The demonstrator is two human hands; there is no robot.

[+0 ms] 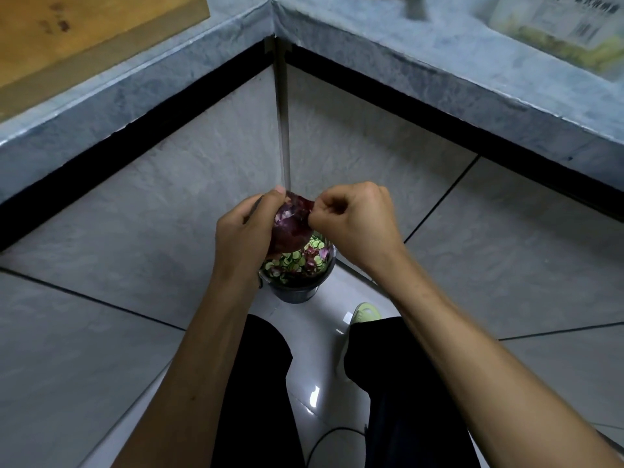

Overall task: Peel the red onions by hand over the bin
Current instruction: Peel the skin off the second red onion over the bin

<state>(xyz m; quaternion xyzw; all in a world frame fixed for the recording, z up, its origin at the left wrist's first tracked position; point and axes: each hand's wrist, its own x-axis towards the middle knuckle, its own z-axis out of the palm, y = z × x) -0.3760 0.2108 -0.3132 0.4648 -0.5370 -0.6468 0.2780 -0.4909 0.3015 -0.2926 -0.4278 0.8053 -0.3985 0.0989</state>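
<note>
1. The left hand (244,228) wraps around a red onion (290,228), fingers curled behind it and the thumb pressed at its top.
2. The right hand (354,221) is closed into a loose fist, thumb and forefinger pinching a flap of skin (302,201) at the onion's upper right edge.
3. The onion sits between the two hands, held in the air directly above the bin (297,285); its dark purple skin is partly torn, with paler patches showing near the top.
4. The bin is a small dark bucket standing on the floor (337,383), in the inside corner where two tiled walls meet. It holds green and white vegetable scraps mixed with purple bits of onion skin.
5. Both forearms reach forward from the lower edge of the view, the left one passing in front of the bin's left rim.
6. Below the arms are the person's legs in black trousers, and a light green shoe (366,312) shows on the floor just right of the bin.
7. A grey counter (439,59) runs along both walls above. A wooden board (84,32) lies on its left stretch, and a blurred package (557,28) rests on its right stretch.
8. A thin dark cable (324,437) curves across the floor between the legs.
</note>
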